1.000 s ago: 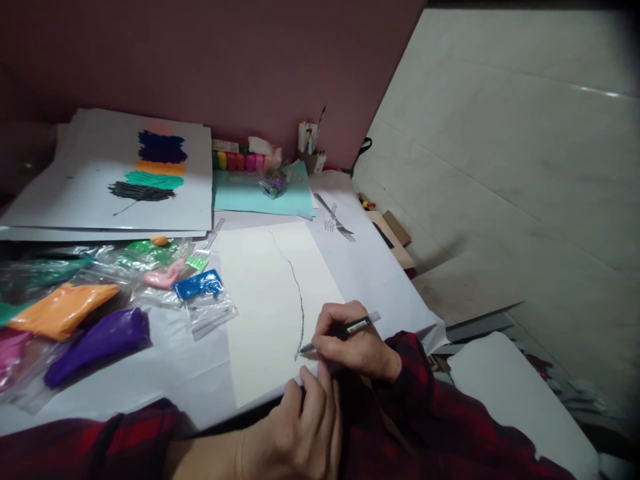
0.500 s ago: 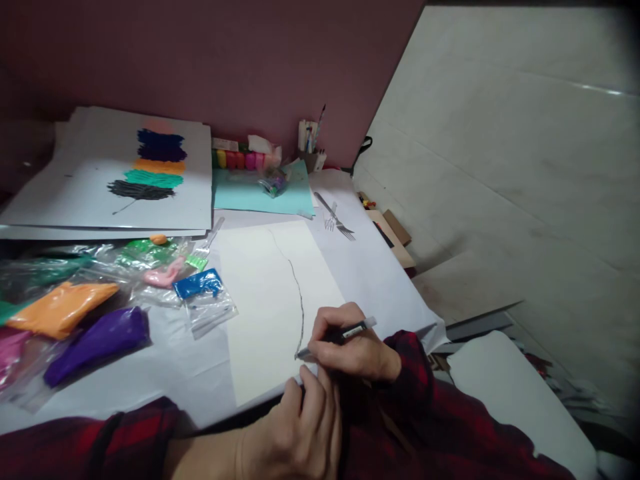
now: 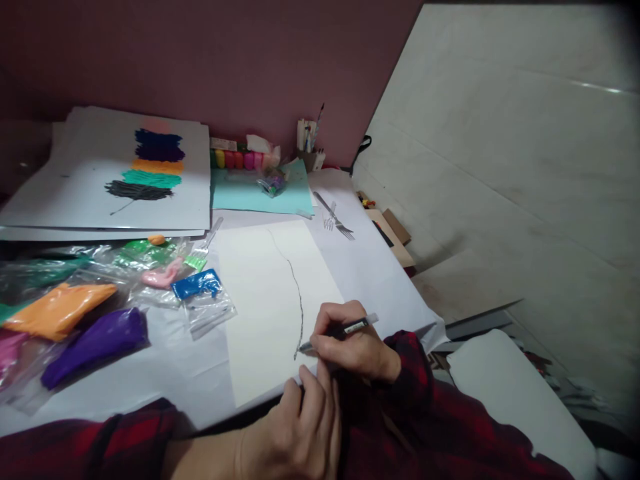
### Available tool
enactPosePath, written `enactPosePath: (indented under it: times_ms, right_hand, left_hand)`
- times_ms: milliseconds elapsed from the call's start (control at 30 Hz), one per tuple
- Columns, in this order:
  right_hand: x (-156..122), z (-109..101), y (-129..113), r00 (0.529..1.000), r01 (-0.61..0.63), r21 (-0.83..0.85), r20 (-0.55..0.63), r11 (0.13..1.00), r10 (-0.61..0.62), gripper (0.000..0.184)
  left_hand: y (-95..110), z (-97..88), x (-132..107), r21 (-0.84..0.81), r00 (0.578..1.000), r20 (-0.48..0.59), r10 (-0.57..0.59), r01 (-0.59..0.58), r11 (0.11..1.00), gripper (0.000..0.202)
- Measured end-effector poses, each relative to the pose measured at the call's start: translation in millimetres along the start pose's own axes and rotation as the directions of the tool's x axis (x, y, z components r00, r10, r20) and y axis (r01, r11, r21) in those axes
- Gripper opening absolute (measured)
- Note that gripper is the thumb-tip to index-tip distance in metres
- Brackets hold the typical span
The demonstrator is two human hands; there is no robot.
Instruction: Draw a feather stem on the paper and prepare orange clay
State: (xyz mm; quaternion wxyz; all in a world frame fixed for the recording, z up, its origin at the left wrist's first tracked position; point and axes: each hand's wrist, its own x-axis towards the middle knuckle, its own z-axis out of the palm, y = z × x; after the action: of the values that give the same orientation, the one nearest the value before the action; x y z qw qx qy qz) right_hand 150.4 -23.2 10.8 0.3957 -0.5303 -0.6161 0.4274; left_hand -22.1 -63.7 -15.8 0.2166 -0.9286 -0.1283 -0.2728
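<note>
A pen (image 3: pixel 358 325) with a dark grip and a clear end is pinched in the fingers of my right hand (image 3: pixel 356 350). Its tip lies at the lower end of a thin dark wavy line (image 3: pixel 301 300) on a cream sheet of paper (image 3: pixel 263 307). The line runs from near the top of the sheet down towards its lower right. My left hand (image 3: pixel 300 423) rests at the sheet's near edge, fingers bent, close together and pressed on the edge just below the pen; its thumb is partly hidden.
Bagged coloured clay, including a purple lump (image 3: pixel 97 343) and a blue piece (image 3: pixel 197 284), lies left. A plastic fork (image 3: pixel 206 245) sits nearby; metal forks (image 3: pixel 335 217) lie beyond the sheet. Painted paper (image 3: pixel 193 200), a turquoise sheet (image 3: pixel 240 197) and a pen holder (image 3: pixel 310 160) stand further back.
The pen tip has shifted slightly up and right along the line's lower end. My left hand stays at the paper's edge.
</note>
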Motion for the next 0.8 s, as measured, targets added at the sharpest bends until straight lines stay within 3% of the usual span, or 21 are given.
enactPosePath:
  times_ms: [167,367,633,800]
  right_hand:
    - [-0.6,-2.2,1.5,0.997,0.025,0.02,0.072,0.999,-0.026,0.008]
    - [-0.4,1.3,-0.4,0.997,-0.028,-0.009,-0.078,1.0,0.027,0.011]
    - [-2.0,-2.4,3.9,0.992,0.063,0.01,0.107,0.998,-0.064,0.009]
    - [-2.0,-1.6,4.0,0.999,0.028,0.028,0.034,0.999,-0.029,0.01]
  left_hand:
    - [0.0,1.9,0.1,-0.002,1.0,-0.005,0.004,-0.004,1.0,0.031]
    - [-0.1,1.4,1.1,-0.006,1.0,-0.008,-0.007,0.007,1.0,0.032]
    - [-0.6,0.1,1.0,-0.014,1.0,-0.013,-0.007,0.007,1.0,0.03]
    - [-1.8,-0.8,0.4,-0.022,1.0,0.009,0.009,-0.008,1.0,0.032]
